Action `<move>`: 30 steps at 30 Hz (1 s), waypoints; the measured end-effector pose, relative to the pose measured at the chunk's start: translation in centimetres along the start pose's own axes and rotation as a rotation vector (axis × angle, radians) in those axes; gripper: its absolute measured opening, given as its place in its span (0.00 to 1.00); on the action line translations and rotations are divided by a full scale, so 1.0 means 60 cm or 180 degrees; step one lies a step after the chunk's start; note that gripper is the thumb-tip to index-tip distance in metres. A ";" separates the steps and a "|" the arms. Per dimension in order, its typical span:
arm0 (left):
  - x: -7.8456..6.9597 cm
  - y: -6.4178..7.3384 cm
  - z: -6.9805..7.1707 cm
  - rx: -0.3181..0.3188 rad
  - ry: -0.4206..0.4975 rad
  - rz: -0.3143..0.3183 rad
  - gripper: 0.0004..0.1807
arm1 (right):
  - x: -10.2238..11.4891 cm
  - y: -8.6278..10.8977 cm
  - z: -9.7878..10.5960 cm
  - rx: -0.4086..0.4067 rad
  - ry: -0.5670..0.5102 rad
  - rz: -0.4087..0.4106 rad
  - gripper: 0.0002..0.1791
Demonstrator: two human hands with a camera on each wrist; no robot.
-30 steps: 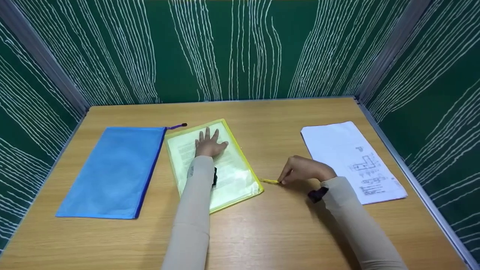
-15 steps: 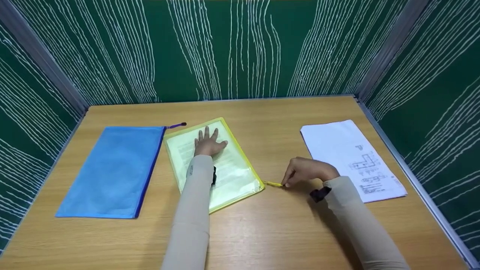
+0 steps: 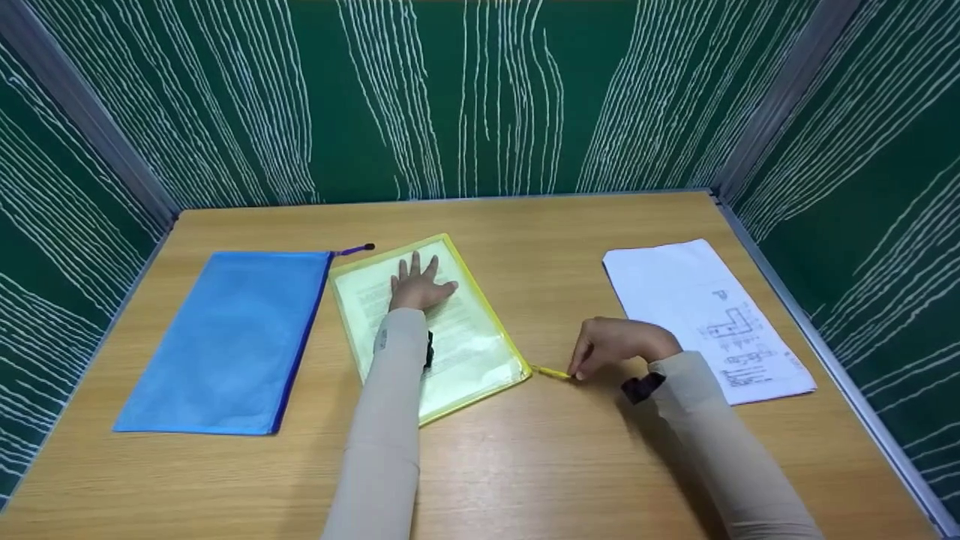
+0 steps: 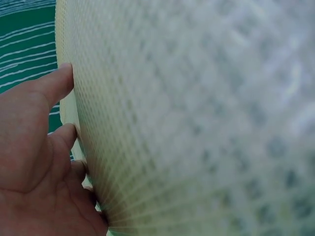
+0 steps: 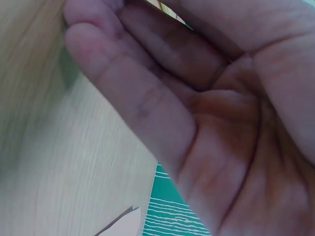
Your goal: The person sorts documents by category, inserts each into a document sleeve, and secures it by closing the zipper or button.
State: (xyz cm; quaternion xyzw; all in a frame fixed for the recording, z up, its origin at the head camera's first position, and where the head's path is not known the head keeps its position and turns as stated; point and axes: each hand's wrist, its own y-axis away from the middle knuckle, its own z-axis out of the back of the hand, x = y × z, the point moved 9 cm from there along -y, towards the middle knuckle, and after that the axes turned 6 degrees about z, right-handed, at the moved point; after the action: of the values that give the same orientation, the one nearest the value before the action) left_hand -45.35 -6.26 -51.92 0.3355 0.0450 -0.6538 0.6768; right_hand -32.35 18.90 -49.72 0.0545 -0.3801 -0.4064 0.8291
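The right hand (image 5: pixel 211 105) is filling much of the view, its palm (image 5: pixel 224 142) facing the camera, its fingers (image 5: pixel 135 96) lying partly curled. Wooden tabletop (image 5: pixel 59 162) is showing at left; 1 paper corner (image 5: pixel 124 225) is sitting at the bottom edge, just beside a white-lined green panel (image 5: pixel 165 189).

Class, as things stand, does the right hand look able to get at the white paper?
Probably yes: the right hand is close beside the white paper, with nothing seen standing between them, though it would likely need to release the yellow pull tab first.
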 end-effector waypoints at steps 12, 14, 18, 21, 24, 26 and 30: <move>-0.001 -0.004 -0.001 -0.0022 -0.0022 -0.0014 0.42 | -0.004 0.002 -0.019 0.0202 -0.0202 -0.0216 0.06; 0.001 -0.003 0.000 -0.0030 -0.0002 -0.0014 0.42 | 0.000 -0.001 -0.021 0.0223 -0.0223 -0.0232 0.06; 0.003 -0.002 0.001 -0.0037 -0.0011 0.0000 0.42 | 0.001 -0.002 -0.019 0.0206 -0.0211 -0.0273 0.06; 0.003 -0.002 0.001 -0.0059 -0.0085 -0.0005 0.42 | -0.001 -0.001 -0.012 0.0110 -0.0186 -0.0248 0.06; 0.002 -0.002 0.001 -0.0089 -0.0136 -0.0006 0.42 | 0.000 -0.001 -0.004 0.0020 -0.0127 -0.0184 0.06; 0.002 -0.004 0.000 -0.0077 -0.0134 -0.0003 0.42 | -0.001 -0.001 -0.001 0.0000 -0.0098 -0.0178 0.06; -0.001 -0.005 -0.003 -0.0043 -0.0115 0.0005 0.42 | -0.007 0.000 0.003 -0.0047 -0.0057 -0.0243 0.06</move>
State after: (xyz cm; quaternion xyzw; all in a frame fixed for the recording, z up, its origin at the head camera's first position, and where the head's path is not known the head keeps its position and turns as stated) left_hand -45.58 -6.10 -52.17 0.3190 0.0369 -0.6589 0.6802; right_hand -32.65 19.24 -49.87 0.0592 -0.3821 -0.4411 0.8099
